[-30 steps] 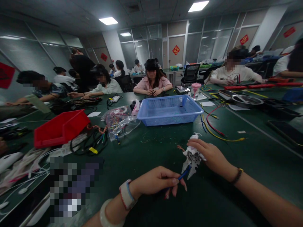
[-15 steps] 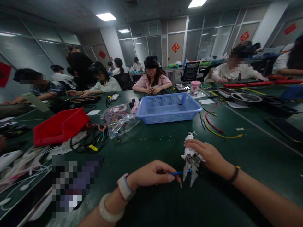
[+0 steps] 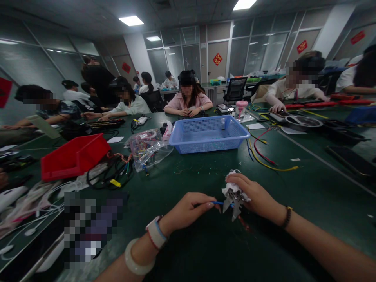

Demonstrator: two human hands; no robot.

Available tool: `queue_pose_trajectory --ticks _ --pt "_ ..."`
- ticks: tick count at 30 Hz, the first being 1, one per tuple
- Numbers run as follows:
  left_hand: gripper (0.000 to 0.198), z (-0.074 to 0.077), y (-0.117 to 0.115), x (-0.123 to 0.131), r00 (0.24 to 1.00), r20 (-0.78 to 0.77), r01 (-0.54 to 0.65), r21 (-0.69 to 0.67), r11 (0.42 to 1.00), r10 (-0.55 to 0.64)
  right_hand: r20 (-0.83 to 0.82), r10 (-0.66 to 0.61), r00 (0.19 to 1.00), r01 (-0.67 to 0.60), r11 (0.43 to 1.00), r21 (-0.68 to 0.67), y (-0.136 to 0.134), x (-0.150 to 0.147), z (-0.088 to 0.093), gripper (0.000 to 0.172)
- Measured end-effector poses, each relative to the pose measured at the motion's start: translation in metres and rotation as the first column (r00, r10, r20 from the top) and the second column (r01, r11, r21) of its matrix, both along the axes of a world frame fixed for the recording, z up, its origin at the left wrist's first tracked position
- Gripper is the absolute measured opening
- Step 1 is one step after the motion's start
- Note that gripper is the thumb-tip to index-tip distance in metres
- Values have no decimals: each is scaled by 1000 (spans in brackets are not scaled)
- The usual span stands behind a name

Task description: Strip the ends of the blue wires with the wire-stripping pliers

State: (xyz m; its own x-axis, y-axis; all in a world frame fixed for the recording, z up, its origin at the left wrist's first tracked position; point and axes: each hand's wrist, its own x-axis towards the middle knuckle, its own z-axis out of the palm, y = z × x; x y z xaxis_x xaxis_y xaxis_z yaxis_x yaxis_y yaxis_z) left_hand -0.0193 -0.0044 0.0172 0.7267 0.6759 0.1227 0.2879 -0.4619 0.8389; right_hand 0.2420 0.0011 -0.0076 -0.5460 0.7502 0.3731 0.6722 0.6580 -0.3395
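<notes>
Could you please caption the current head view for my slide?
Left hand pinching a blue wire, right hand gripping wire strippers.

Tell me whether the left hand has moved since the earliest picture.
Yes: the left hand has moved forward and slightly leftward, nearer the blue basket, which stays put.

Green surface point(image 3: 182, 184) under the fingers point(image 3: 239, 181), with basket point(image 3: 208, 147) beyond them, bag point(image 3: 147, 147) farther left, yellow cable point(image 3: 282, 170) farther right
</notes>
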Motion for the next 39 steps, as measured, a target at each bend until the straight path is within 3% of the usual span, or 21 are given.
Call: queue_pose_trajectory --ticks 13,23,33,39 --pt "30 0 -1 1 1000 6 -15 59 998 15 -112 20 993 -32 994 -108 -2 -4 -5 58" --pt "28 1 -3 2 998 57 -15 56 998 12 -99 0 995 -13 992 -129 -1 -7 -4 46" --pt "31 -5 -1 -1 994 95 -50 -66 997 56 50 -118 992 111 987 117 -3 -9 -2 27" --pt "34 -4 -1 -2 999 46 -8 -126 992 14 100 -157 983 107 917 385 7 12 5 19"
